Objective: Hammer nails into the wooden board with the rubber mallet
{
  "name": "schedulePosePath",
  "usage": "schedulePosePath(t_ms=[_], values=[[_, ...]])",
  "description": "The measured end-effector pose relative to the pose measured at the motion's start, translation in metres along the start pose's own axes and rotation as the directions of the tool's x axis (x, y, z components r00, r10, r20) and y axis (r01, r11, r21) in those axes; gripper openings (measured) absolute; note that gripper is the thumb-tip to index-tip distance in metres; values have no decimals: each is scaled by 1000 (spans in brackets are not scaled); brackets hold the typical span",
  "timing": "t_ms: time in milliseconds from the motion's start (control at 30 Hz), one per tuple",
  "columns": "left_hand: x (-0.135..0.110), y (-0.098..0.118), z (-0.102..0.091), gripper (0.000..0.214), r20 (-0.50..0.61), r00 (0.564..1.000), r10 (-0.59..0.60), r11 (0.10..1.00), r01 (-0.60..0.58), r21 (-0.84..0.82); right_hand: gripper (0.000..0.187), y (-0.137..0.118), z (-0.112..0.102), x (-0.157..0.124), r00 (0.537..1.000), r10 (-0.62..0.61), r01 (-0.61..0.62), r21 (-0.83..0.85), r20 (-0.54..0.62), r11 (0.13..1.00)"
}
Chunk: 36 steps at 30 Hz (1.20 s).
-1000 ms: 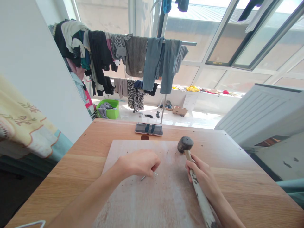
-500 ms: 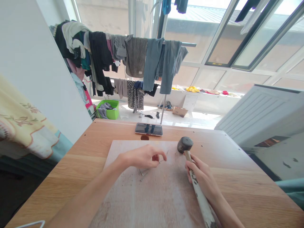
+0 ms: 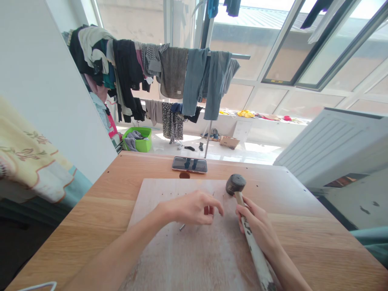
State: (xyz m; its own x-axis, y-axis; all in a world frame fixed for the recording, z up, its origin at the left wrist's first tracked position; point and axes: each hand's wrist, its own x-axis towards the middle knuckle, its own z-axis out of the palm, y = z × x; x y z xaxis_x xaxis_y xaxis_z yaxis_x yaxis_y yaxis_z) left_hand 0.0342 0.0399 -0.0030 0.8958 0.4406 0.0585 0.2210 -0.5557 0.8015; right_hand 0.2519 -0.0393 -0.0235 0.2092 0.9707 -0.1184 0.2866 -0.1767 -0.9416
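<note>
My right hand (image 3: 257,220) is wrapped around the pale, worn handle of a mallet (image 3: 235,184) with a dark head. The head rests over the far right part of a whitish board (image 3: 169,258). Above the board's middle, my left hand (image 3: 201,208) has its fingers curled, the thumb and forefinger bent towards each other. A thin nail seems to be between them, though it is faint. Just below that hand a loose nail (image 3: 182,227) lies on the board. Small nails stand near the board's far edge, one nail (image 3: 223,195) beside the mallet head.
The board lies on a wooden table (image 3: 303,226). Beyond it, a phone (image 3: 189,165) lies near the table's far edge. Further off are a clothes rack with hanging laundry (image 3: 174,72) and a green basket (image 3: 145,143). A white cable (image 3: 42,286) shows at the lower left.
My left hand has shifted right and slightly nearer to me, uncovering a row of small dark points on the board. My right hand and the mallet have hardly moved.
</note>
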Motion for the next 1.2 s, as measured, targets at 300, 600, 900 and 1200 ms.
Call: schedulePosePath(t_ms=[300, 600, 900, 1200], values=[[6, -48, -4, 18, -493, 838, -234, 972, 182, -152, 42, 1, -4, 0, 998, -33, 39, 118, -49, 992], [6, -48, 3, 18, -441, 888, -129, 990, 138, -11, 38, -55, -15, -28, 999, -43, 45, 159, -15, 986], [4, -52, 6, 13, -487, 870, -76, 993, 111, 44, 28, -45, 32, -19, 980, -195, 186, 137, 50, 973], [6, -55, 9, 8, -495, 869, -10, 983, 100, 156, 24, -17, 40, -21, 985, -130, 107, 191, 112, 976]])
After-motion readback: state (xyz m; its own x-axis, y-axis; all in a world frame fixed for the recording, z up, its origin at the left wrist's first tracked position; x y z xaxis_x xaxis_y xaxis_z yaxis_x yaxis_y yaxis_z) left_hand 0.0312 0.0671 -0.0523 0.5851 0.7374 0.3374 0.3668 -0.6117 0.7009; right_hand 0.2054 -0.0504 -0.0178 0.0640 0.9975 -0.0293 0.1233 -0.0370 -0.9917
